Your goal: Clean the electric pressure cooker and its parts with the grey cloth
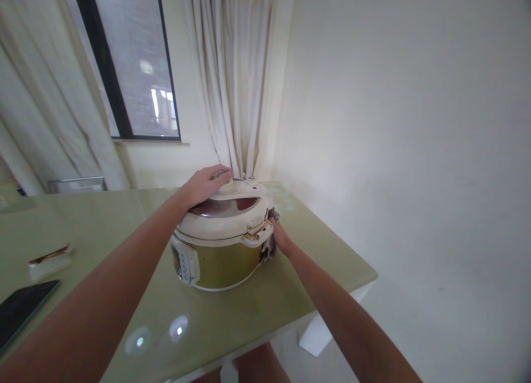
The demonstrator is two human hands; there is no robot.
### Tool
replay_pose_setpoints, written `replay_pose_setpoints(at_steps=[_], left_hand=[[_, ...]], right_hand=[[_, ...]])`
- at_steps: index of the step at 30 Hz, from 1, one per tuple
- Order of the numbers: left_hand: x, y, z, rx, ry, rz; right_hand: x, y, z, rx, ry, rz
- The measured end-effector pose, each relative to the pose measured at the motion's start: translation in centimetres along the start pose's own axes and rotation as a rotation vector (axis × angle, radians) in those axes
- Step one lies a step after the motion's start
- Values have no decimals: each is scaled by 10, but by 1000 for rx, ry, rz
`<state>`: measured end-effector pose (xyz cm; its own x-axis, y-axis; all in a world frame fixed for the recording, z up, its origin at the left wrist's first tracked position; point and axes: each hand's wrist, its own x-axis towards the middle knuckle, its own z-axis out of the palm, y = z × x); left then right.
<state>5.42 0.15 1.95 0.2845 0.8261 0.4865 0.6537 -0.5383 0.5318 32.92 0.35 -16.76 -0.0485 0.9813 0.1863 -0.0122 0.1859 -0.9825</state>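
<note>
An electric pressure cooker, white with a gold-green body, stands on the table with its lid on. Its control panel faces left and toward me. My left hand lies over the top of the lid, closed around the raised handle there; some of its fingers are hidden behind it. At the cooker's right side, my right hand presses a crumpled grey cloth against the body, just behind the side handle. Most of the right fingers are out of sight behind the cooker.
The pale green glossy table has its right edge near a white wall. A dark tablet or phone and a small whitish packet lie on the left. Curtains and a window are behind the table.
</note>
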Motion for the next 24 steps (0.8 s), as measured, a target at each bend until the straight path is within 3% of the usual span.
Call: replay_pose_setpoints(at_steps=[3, 6, 10, 13, 17, 21, 24], left_hand=[[0, -1, 0, -31, 8, 0], [1, -1, 1, -45, 12, -3], [0, 1, 0, -33, 1, -14], [0, 1, 0, -42, -3, -16], [1, -1, 0, -69, -9, -4], [2, -3, 0, -73, -3, -14], [3, -4, 0, -82, -8, -9]], right_hand=[[-39, 20, 6, -120, 102, -52], [-83, 28, 16, -296, 146, -230], [-146, 45, 51, -653, 199, -482], [-177, 62, 82, -943, 200, -633], [-174, 60, 107, -1180, 81, -847], [-146, 12, 121, -1198, -138, -1017], [-132, -19, 138, -1173, -36, -973]])
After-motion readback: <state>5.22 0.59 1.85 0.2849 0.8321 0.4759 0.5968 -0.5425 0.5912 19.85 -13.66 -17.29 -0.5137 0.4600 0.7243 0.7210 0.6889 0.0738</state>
